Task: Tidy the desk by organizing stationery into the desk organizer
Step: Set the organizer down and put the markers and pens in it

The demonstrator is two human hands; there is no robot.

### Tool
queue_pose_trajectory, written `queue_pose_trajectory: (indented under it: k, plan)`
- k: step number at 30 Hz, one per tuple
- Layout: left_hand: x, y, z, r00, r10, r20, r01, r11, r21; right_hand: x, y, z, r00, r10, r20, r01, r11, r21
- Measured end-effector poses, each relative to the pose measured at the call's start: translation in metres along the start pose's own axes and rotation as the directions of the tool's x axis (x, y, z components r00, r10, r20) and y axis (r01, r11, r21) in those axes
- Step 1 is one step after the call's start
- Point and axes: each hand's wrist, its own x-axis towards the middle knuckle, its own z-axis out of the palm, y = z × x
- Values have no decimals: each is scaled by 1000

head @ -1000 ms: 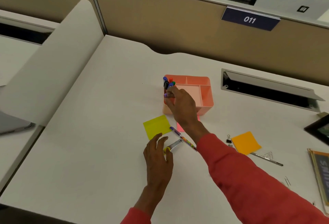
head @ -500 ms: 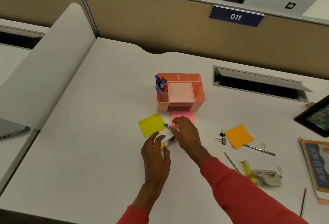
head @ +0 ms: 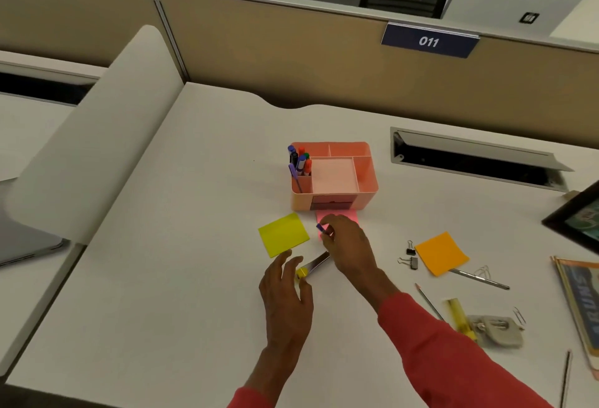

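Observation:
A pink desk organizer stands mid-desk with several markers upright in its left compartment. In front of it my right hand is closed on a purple patterned pen, over a pink sticky pad. My left hand rests on the desk with its fingers apart, touching the yellow end of a silver utility knife. A yellow sticky pad lies just left of my right hand.
To the right lie an orange sticky pad, two binder clips, a silver pen, a pencil, a yellow cutter, a grey stapler and paper clips. A picture frame and a book sit at the right edge. A cable slot lies behind.
My right hand came back from the organizer's marker compartment to the desk in front of it and closed on the purple pen. The left hand stayed by the utility knife.

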Motion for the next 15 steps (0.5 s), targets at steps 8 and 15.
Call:
queue_pose_trajectory:
  k: [8,15]
  plan:
    - [9,2,5,1000,14,-2,-14,999,-32,-13,-52,-79,927,-90,-365,225,910,348]
    - [16,1,5,1000,1,22,-1,1000,-20,28,-96,-94,820,-193,-539,410,854,319]
